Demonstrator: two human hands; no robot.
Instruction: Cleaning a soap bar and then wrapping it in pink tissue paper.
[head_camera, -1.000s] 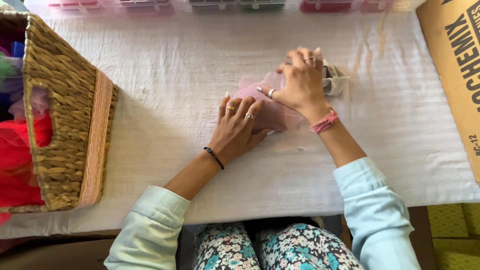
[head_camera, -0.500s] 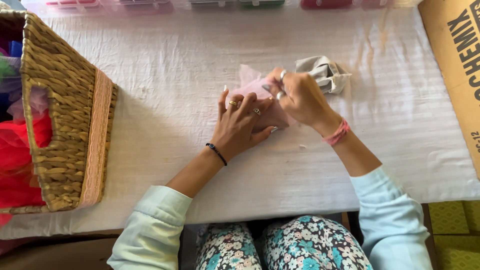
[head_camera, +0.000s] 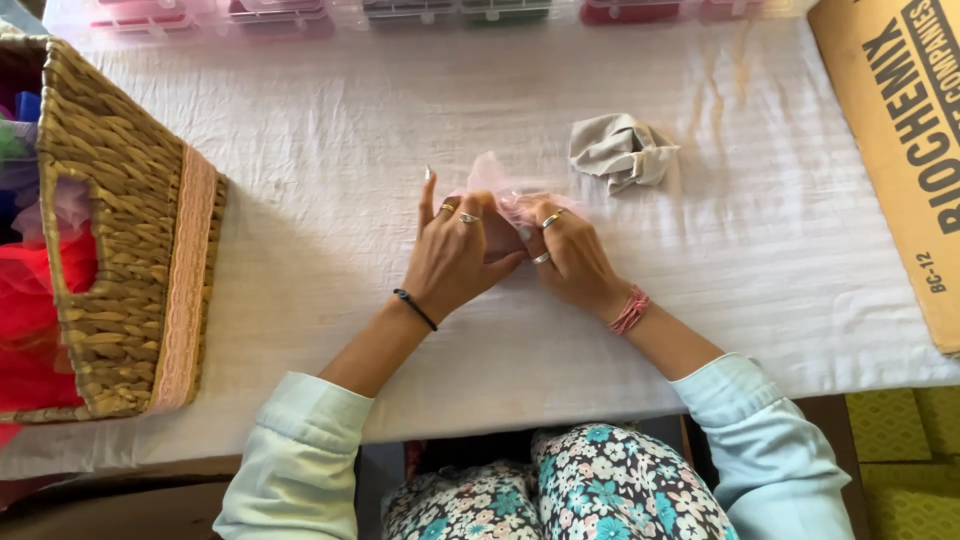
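So a sec ago the right hand (head_camera: 572, 255) was reaching further back on the table, up by the crumpled grey cloth (head_camera: 620, 150). Now it's pulled in and sits right next to the left hand (head_camera: 458, 255), w/ both on the sheer pink fabric piece (head_camera: 500, 195) in the middle of the table. The grey cloth is left alone now, lying a bit apart behind the right hand, nobody touching it. My read: attention has gone fully to the pink piece, and it's being bunched or folded between the two hands, tho I can't tell the exact fold.

Fingers: left hand lies mostly flat on the fabric, index finger sticking up, thumb tucked toward the right hand. Right hand's fingers are curled, pinching the pink stuff. Most of the fabric is hidden under the hands; only a puff shows behind the knuckles.

Surface is a table w/ a wrinkled white cloth (head_camera: 300, 130). Woven wicker basket (head_camera: 130, 270) w/ pink lace trim on the left, red and pink netting inside. Brown cardboard box (head_camera: 900, 150) at the right edge. Row of clear plastic organiser boxes (head_camera: 400, 10) along the far edge. Green patterned floor bit at lower right.
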